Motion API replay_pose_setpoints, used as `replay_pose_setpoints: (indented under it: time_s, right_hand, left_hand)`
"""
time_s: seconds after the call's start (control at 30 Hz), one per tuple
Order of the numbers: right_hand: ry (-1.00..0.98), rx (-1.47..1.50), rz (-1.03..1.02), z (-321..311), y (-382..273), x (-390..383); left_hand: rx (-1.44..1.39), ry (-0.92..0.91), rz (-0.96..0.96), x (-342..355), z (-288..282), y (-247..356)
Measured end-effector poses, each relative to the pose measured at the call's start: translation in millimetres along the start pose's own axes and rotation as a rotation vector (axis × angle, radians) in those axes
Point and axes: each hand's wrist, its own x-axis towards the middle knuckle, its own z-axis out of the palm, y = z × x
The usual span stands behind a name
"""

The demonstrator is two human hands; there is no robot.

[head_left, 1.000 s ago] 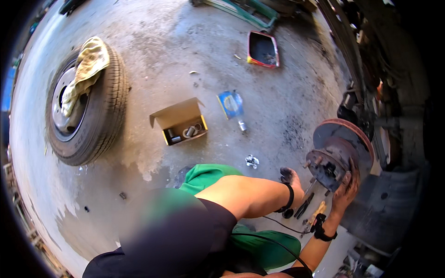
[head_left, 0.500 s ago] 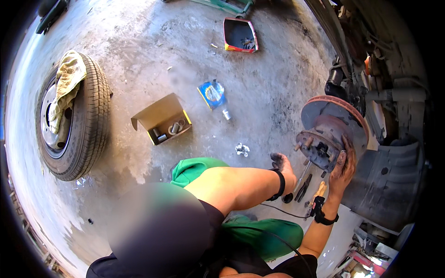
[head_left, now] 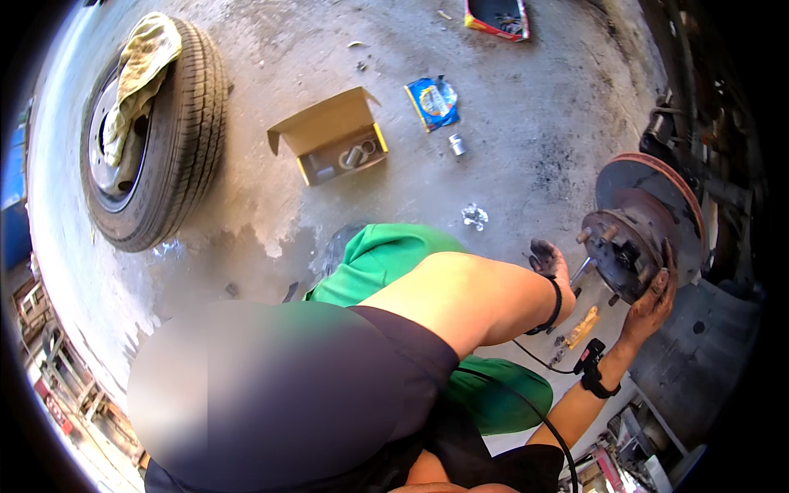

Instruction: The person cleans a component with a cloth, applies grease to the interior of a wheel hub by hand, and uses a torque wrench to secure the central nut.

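My right hand (head_left: pixel 652 297) grips the lower right edge of a rusty wheel hub (head_left: pixel 618 256), its fingers blackened with grime. Studs stick out of the hub's face, and a brake disc (head_left: pixel 653 185) sits behind it. To the left of the hub is my left hand (head_left: pixel 549 261), its dark fingers apart and loosely bent, with nothing visible in them. Between that hand and the hub shows the metal shaft (head_left: pixel 583 269) of a tool; my left wrist and hand hide part of it. A yellowish, stick-like thing (head_left: pixel 583 327) lies on the floor below the hub.
An open cardboard box (head_left: pixel 343 152) holds metal cylinders and rings. Near it lie a blue packet (head_left: pixel 433 103), a metal socket (head_left: pixel 457 145) and crumpled foil (head_left: pixel 474 216). A tyre (head_left: pixel 193 123) with a rag (head_left: pixel 136 90) stands left; a red-edged container (head_left: pixel 498 20) is at the far side.
My view has swung, so the floor items and tyre sit higher and farther right in the picture. My right hand stays on the hub, and my left hand stays beside it.
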Motion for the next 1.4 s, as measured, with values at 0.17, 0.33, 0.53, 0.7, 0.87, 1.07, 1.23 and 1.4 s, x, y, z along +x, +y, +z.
replay_pose_setpoints:
  time_s: [0.17, 0.33, 0.53, 0.7, 0.87, 1.07, 1.23, 1.4]
  right_hand:
    - [-0.015, -0.097, -0.003, 3.7, 12.1, -0.3]
    - [0.242, -0.039, -0.023, -2.3, -8.0, 18.6]
    - [0.295, 0.195, 0.645, 1.9, -41.5, -62.2]
    - [0.279, 0.217, 0.660, 74.1, -33.2, -79.4]
    - [0.518, 1.181, 1.244, 85.2, -45.4, -42.3]
    - [0.561, 1.202, 1.276, 91.8, -39.4, -27.7]
    - [0.489, 2.065, 1.001, 96.1, -16.4, -37.0]
    - [0.388, 2.463, 0.972, 96.3, -12.1, -45.7]
  left_hand:
    - [-0.180, 0.162, 0.104, -0.4, 11.9, -2.8]
    - [-0.196, 0.262, 0.198, -51.2, 37.1, -34.8]
    - [-0.003, 0.208, 0.244, -24.1, 34.6, -16.4]
    - [-0.001, 0.075, 0.259, -0.9, 34.5, -7.7]
    - [-0.063, 0.068, 0.270, -5.7, 39.0, -20.6]
    - [-0.056, 0.038, 0.280, -14.5, 41.1, -29.2]
    - [-0.052, 0.027, 0.280, -14.3, 41.5, -26.5]
    - [-0.013, -0.024, 0.208, 9.8, 51.8, -18.1]
